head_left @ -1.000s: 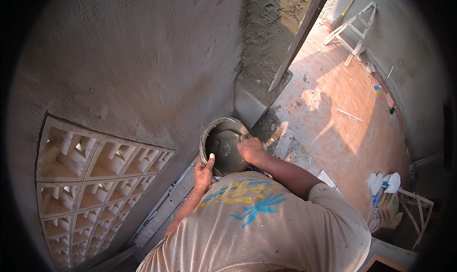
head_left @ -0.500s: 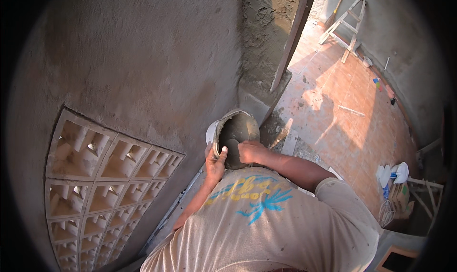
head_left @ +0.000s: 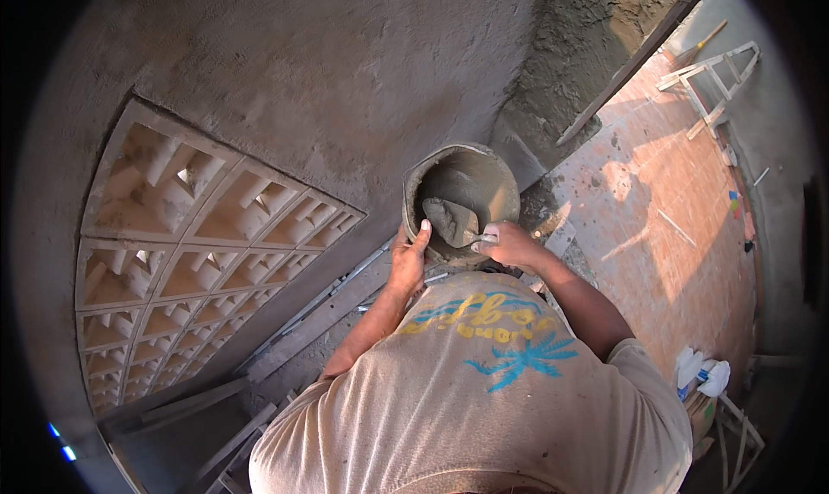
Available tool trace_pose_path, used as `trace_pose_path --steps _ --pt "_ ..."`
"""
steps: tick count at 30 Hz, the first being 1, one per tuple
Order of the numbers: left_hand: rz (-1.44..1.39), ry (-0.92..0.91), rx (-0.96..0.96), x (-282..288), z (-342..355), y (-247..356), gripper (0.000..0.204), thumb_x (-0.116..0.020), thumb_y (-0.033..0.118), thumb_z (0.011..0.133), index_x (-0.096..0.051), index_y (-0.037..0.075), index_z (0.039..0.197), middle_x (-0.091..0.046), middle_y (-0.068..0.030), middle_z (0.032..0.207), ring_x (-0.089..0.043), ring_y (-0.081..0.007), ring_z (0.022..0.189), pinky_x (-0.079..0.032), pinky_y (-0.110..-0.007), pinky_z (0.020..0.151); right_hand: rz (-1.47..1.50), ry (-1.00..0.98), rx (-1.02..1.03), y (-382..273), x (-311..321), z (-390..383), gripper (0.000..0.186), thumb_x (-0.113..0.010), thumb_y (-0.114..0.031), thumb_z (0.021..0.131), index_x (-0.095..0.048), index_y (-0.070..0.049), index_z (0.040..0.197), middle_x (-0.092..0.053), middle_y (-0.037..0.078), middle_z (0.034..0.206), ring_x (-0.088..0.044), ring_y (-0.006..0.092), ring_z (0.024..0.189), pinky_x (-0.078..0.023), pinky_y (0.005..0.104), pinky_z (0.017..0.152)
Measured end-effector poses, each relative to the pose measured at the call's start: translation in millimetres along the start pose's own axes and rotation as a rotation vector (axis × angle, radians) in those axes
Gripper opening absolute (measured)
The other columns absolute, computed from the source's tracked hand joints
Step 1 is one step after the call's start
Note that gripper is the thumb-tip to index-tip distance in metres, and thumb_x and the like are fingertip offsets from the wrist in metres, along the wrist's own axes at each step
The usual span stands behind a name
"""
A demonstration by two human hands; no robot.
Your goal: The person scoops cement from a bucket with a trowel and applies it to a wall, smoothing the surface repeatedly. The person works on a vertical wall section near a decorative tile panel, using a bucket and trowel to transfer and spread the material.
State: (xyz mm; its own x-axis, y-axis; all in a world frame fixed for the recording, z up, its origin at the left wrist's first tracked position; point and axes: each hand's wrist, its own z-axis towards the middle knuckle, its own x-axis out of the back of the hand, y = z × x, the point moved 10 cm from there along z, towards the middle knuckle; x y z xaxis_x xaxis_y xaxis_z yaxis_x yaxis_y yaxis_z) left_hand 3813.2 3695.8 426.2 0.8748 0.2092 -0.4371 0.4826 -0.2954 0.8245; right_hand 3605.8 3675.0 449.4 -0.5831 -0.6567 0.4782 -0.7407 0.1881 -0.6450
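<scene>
A round bucket [head_left: 505, 179], crusted with grey mortar, is held close in front of my chest, its mouth facing up toward me. My left hand [head_left: 409, 259] grips its near left rim, thumb over the edge. Inside the mouth, a trowel [head_left: 467, 224] carries a lump of wet mortar [head_left: 445, 218] on its blade. Closed around the trowel's handle at the near right rim is my right hand [head_left: 511, 244]. How much mortar lies at the bottom of the bucket is hard to make out.
Left stands a plastered wall [head_left: 345, 79] with a panel of pierced blocks [head_left: 186, 261]. Fresh rough mortar [head_left: 570, 53] covers the far corner, beside a wooden edge board [head_left: 639, 62]. On the tiled floor [head_left: 656, 278] at right are a wooden stepladder [head_left: 715, 84], a broom [head_left: 698, 45] and white bags [head_left: 704, 373].
The bucket now shows more of its mouth and sits a little farther right in view. My right hand has brought the trowel up with mortar on its blade. The view has turned.
</scene>
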Motion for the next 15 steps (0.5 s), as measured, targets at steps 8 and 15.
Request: trace_pose_path --steps 8,15 --pt "-0.029 0.278 0.05 57 -12 -30 0.051 -0.064 0.03 0.108 -0.048 0.008 0.151 -0.062 -0.0155 0.141 -0.065 -0.0293 0.124 -0.066 -0.044 0.09 -0.346 0.078 0.111 0 32 39 0.048 -0.064 -0.043 0.099 -0.068 -0.006 0.13 -0.074 0.023 0.119 -0.069 0.0425 0.116 -0.054 0.0539 0.099" --pt "0.066 0.544 0.07 118 -68 -66 0.047 -0.067 0.032 0.107 -0.053 0.013 0.147 -0.065 -0.0084 0.135 -0.068 -0.0254 0.117 -0.066 -0.044 0.079 0.128 -0.154 0.312 1 93 74 0.038 -0.074 -0.036 0.096 -0.073 0.002 0.104 -0.073 0.014 0.078 -0.072 0.0279 0.071 -0.057 0.0404 0.062"
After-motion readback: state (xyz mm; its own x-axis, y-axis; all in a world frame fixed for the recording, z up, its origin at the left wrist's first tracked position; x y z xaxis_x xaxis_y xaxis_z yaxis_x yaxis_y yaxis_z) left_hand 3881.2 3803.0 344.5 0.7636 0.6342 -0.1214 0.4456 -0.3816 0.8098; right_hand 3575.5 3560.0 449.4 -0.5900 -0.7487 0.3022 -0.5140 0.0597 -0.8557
